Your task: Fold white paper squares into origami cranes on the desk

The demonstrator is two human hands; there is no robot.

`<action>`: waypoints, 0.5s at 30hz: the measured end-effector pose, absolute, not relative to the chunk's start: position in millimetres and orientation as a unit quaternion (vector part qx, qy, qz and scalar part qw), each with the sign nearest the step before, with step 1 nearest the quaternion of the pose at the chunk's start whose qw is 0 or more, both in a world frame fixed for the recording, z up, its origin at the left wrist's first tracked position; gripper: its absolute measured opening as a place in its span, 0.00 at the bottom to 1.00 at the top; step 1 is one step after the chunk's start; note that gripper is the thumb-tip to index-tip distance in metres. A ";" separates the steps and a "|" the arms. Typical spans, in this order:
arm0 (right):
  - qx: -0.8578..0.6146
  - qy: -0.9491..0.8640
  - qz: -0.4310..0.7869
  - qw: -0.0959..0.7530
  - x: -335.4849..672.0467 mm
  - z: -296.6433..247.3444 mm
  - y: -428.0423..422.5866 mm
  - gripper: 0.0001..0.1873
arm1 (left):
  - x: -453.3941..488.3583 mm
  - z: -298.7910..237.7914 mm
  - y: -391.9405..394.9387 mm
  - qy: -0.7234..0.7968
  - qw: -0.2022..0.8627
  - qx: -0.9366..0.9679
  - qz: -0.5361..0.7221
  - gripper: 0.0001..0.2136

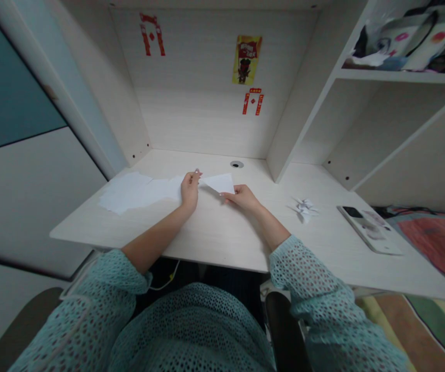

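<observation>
A small white sheet of paper (219,182) is stretched between my two hands, just above the desk. My left hand (190,188) pinches its left end, which looks narrowed or folded there. At the lower right corner, my right hand (242,197) grips the sheet between thumb and fingers. Several loose white papers (129,192) lie spread and overlapping on the desk to the left, partly behind my left wrist. Folded white paper pieces (305,208) sit in a small pile to the right of my right hand.
The pale desk (215,243) has a round cable hole (237,164) near its back panel. A phone (352,212) rests on a flat white box or tablet-like object (377,240) at the right. An upright divider (284,155) stands behind. A chair armrest (286,330) is below the desk edge.
</observation>
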State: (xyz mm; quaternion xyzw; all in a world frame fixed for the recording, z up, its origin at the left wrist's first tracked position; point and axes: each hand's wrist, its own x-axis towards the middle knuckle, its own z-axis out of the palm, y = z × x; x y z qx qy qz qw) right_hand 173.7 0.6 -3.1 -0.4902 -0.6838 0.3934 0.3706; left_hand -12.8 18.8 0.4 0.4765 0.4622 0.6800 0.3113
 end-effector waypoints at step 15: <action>-0.547 -0.582 0.377 0.469 180.5 5.5 3.3 0.25 | -10.7 -0.8 15.6 0.465 0.440 0.562 0.524 0.14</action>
